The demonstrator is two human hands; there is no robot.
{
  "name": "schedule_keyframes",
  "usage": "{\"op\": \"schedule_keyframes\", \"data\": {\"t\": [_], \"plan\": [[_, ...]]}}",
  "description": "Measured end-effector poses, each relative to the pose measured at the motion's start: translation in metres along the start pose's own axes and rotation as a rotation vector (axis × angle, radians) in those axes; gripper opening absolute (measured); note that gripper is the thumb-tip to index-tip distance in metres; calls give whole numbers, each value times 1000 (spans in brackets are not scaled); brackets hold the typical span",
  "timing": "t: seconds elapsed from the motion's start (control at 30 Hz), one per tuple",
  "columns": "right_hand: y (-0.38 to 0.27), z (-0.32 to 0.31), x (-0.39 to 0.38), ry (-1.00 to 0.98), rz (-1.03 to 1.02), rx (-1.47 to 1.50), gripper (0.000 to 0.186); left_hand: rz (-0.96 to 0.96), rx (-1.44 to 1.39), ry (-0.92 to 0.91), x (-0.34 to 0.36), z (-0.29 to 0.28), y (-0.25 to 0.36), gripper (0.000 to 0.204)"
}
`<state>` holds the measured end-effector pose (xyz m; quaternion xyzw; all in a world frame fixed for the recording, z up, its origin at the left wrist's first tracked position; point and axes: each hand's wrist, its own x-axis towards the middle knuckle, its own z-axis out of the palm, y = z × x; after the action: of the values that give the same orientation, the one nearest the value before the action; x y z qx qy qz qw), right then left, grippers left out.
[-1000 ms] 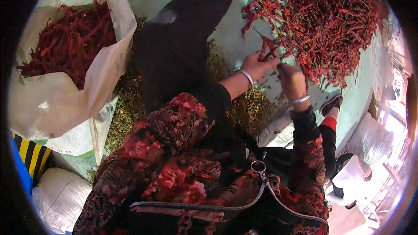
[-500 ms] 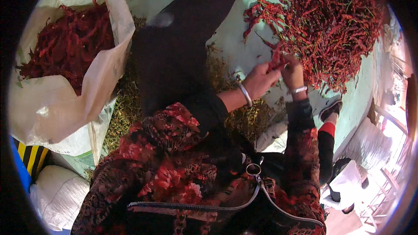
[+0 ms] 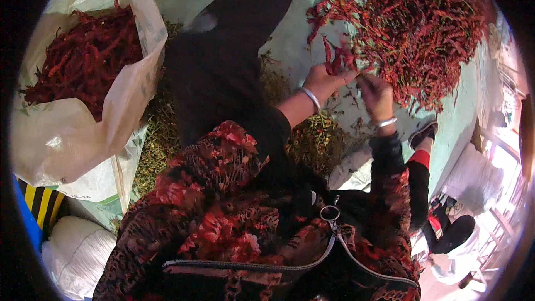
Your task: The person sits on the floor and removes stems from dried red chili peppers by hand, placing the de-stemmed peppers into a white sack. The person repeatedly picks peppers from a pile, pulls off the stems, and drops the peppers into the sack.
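Observation:
A small bunch of dried red chilies [image 3: 341,58] sticks up out of my left hand [image 3: 323,85], whose fingers are closed round it. Right beside it my right hand [image 3: 377,96] is pinched, its fingertips close to the bunch's near end. Whatever sits between those fingertips is too small to make out. Both hands are above the pale green ground sheet [image 3: 298,28], just left of a big heap of red chilies [image 3: 426,39] with green stems among them.
To the left stands an open white woven sack [image 3: 125,97] filled with red chilies [image 3: 92,56]. Greenish-brown stem scraps [image 3: 317,142] lie under my forearms. My dark-trousered leg [image 3: 223,61] stretches between sack and heap. A shoe [image 3: 423,135] shows at right.
My hands have drawn slightly apart, the right one moving down a little. The chilies in my left hand now point up more. At lower right, dark and red shapes have shifted.

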<state>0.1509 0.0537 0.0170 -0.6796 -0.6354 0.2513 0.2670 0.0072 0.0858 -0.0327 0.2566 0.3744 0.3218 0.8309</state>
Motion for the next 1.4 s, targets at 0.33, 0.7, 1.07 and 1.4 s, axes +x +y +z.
{"op": "schedule_keyframes", "data": {"t": [0.33, 0.7, 1.07, 1.4], "plan": [[48, 18, -50, 35, 179, 113, 20, 842, 685, -312, -63, 39, -3, 24], [105, 22, 104, 72, 76, -420, 26, 120, 256, 151, -7, 9, 4, 15], [-28, -28, -36, 131, 390, 442, 15, 232, 389, -302, -27, 28, -10, 15], [87, 6, -79, -245, 276, 74, 18, 205, 583, -853, -85, 40, -27, 19]]}}
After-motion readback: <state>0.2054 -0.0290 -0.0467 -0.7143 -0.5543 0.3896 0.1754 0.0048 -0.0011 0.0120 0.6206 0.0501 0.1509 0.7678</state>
